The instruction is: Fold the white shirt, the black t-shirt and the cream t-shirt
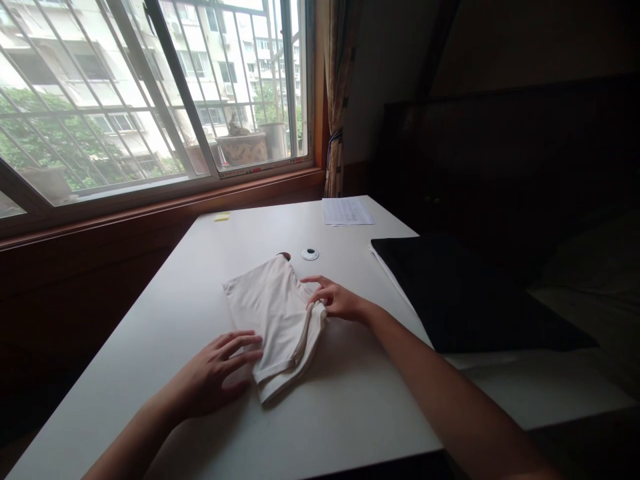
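Observation:
A cream-white garment (270, 313), possibly a pair of shorts, lies folded and lightly creased on the white table (170, 333). Two hemmed layers show along its near right edge. My left hand (220, 370) rests at its near left side, fingers stretched out and touching the cloth, with nothing gripped. At the right edge, my right hand (333, 299) pinches the fabric beside the layered hem, its index finger reaching out over the cloth. The garment's far corner partly covers a dark round hole (285, 256) in the tabletop.
A white ring-shaped cap (310, 254) sits just beyond the garment. Printed paper (349, 211) and a yellow sticky note (222, 217) lie toward the far edge. Black cloth (480, 293) covers the right side. A barred window (150, 100) and a curtain (337, 100) stand behind.

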Demonstrator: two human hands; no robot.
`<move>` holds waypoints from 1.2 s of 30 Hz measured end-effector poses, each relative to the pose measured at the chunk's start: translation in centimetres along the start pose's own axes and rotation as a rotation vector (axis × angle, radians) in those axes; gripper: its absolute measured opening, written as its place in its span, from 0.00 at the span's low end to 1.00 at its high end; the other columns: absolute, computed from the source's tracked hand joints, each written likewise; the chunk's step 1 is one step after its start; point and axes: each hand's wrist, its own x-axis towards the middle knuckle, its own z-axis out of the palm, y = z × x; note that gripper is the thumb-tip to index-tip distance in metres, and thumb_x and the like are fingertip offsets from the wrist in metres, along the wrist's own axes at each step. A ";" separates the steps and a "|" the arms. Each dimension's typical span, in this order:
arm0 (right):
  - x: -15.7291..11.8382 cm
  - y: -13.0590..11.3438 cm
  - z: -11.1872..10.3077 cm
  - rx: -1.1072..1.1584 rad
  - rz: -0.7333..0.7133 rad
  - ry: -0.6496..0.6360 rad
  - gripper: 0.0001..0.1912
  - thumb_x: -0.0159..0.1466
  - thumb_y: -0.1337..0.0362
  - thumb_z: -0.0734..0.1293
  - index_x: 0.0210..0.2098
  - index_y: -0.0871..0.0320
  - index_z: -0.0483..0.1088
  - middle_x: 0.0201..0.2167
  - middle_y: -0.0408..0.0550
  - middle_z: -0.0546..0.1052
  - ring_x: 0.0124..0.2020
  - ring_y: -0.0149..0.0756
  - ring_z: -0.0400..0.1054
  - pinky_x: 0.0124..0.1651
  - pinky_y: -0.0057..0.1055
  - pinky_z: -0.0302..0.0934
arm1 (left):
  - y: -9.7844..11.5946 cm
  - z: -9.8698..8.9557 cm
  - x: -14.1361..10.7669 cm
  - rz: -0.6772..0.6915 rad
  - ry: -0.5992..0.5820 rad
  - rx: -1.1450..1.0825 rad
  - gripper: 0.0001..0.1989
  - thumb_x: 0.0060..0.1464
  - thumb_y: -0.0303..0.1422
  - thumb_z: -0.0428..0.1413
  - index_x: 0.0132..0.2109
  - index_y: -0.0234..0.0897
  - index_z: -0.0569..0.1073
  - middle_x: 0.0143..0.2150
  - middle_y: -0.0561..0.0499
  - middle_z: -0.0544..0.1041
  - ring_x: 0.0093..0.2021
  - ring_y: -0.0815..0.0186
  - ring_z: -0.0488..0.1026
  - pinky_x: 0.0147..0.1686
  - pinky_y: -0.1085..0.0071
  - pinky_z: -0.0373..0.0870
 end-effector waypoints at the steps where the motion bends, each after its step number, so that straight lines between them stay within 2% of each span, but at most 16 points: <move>1: 0.0 -0.2 0.1 0.036 0.004 0.019 0.11 0.57 0.70 0.73 0.40 0.54 0.83 0.63 0.53 0.69 0.52 0.43 0.71 0.40 0.31 0.68 | 0.0 0.0 0.1 -0.003 -0.004 0.013 0.27 0.62 0.36 0.61 0.67 0.47 0.68 0.66 0.42 0.70 0.67 0.50 0.66 0.61 0.51 0.72; 4: 0.2 -0.8 0.7 0.151 0.031 0.085 0.09 0.58 0.67 0.73 0.39 0.56 0.81 0.52 0.53 0.78 0.51 0.44 0.73 0.46 0.35 0.68 | 0.3 0.0 0.6 -0.017 -0.027 0.051 0.32 0.58 0.45 0.64 0.67 0.47 0.68 0.64 0.41 0.72 0.65 0.48 0.67 0.60 0.50 0.71; 7: 0.5 -1.2 1.3 0.263 0.026 0.137 0.08 0.57 0.64 0.75 0.37 0.57 0.78 0.47 0.52 0.80 0.47 0.43 0.74 0.48 0.37 0.67 | 0.7 0.3 1.3 -0.028 -0.017 0.102 0.35 0.57 0.50 0.64 0.66 0.44 0.68 0.61 0.40 0.74 0.63 0.47 0.69 0.58 0.50 0.71; 10: 0.6 -1.7 1.6 0.352 0.033 0.172 0.12 0.56 0.59 0.77 0.37 0.58 0.77 0.45 0.51 0.80 0.45 0.41 0.74 0.48 0.36 0.66 | 1.3 0.8 1.9 -0.007 0.035 0.155 0.36 0.56 0.53 0.63 0.65 0.40 0.68 0.59 0.38 0.75 0.61 0.46 0.70 0.58 0.49 0.70; 12: 0.6 -1.9 1.7 0.403 0.065 0.185 0.15 0.56 0.56 0.78 0.37 0.58 0.76 0.45 0.51 0.79 0.44 0.40 0.73 0.46 0.35 0.66 | 1.6 1.1 2.2 0.021 0.053 0.169 0.34 0.58 0.51 0.63 0.65 0.38 0.68 0.58 0.38 0.75 0.61 0.47 0.70 0.59 0.50 0.69; 16: 0.5 -2.0 1.6 0.454 0.124 0.199 0.20 0.57 0.49 0.78 0.39 0.58 0.76 0.46 0.51 0.79 0.43 0.41 0.73 0.44 0.34 0.66 | 1.6 1.3 2.5 0.076 0.020 0.182 0.20 0.67 0.32 0.56 0.64 0.36 0.68 0.58 0.40 0.75 0.59 0.53 0.72 0.57 0.56 0.71; 18: 0.5 -1.9 1.7 0.452 0.143 0.211 0.22 0.57 0.47 0.77 0.39 0.58 0.76 0.45 0.51 0.79 0.43 0.41 0.73 0.44 0.34 0.66 | 1.3 1.3 2.6 0.094 0.003 0.219 0.20 0.68 0.26 0.52 0.64 0.37 0.67 0.57 0.42 0.76 0.57 0.54 0.73 0.56 0.56 0.71; 23: 0.6 -1.8 1.8 0.463 0.134 0.236 0.20 0.57 0.49 0.77 0.39 0.58 0.77 0.44 0.50 0.79 0.43 0.40 0.73 0.43 0.32 0.67 | 1.4 1.4 3.3 0.091 0.037 0.314 0.21 0.68 0.24 0.52 0.66 0.37 0.66 0.55 0.42 0.77 0.52 0.54 0.75 0.54 0.53 0.70; 26: 0.5 -1.6 1.7 0.496 0.167 0.229 0.19 0.56 0.51 0.77 0.40 0.57 0.76 0.44 0.49 0.79 0.32 0.34 0.71 0.33 0.30 0.67 | 1.7 1.7 4.0 0.118 0.097 0.319 0.18 0.67 0.26 0.54 0.62 0.37 0.70 0.51 0.43 0.78 0.49 0.55 0.75 0.53 0.52 0.72; 28: 0.4 -1.3 1.6 0.473 0.167 0.222 0.18 0.57 0.53 0.77 0.41 0.57 0.76 0.44 0.48 0.79 0.26 0.29 0.68 0.27 0.28 0.63 | 2.0 2.0 4.5 0.146 0.135 0.301 0.15 0.68 0.26 0.53 0.59 0.38 0.72 0.48 0.44 0.79 0.48 0.56 0.76 0.52 0.53 0.73; 29: 0.4 -1.2 1.4 0.438 0.144 0.228 0.18 0.57 0.54 0.77 0.41 0.56 0.76 0.44 0.48 0.79 0.26 0.29 0.67 0.28 0.28 0.63 | 2.1 2.1 4.6 0.155 0.151 0.286 0.14 0.68 0.26 0.52 0.57 0.39 0.73 0.47 0.45 0.79 0.47 0.57 0.76 0.52 0.54 0.74; 32: 0.3 -1.1 0.9 0.236 0.041 0.274 0.15 0.57 0.57 0.77 0.40 0.56 0.77 0.42 0.48 0.80 0.33 0.34 0.69 0.36 0.31 0.64 | 2.2 2.3 4.9 0.176 0.179 0.223 0.12 0.69 0.25 0.50 0.55 0.38 0.74 0.45 0.44 0.80 0.45 0.58 0.77 0.48 0.57 0.77; 36: 0.3 -2.0 0.0 -0.057 -0.021 0.308 0.09 0.60 0.58 0.75 0.39 0.54 0.79 0.40 0.49 0.80 0.37 0.39 0.67 0.41 0.36 0.64 | 2.1 2.0 4.7 0.136 0.217 0.093 0.12 0.69 0.27 0.51 0.56 0.37 0.73 0.47 0.42 0.80 0.47 0.57 0.78 0.48 0.59 0.78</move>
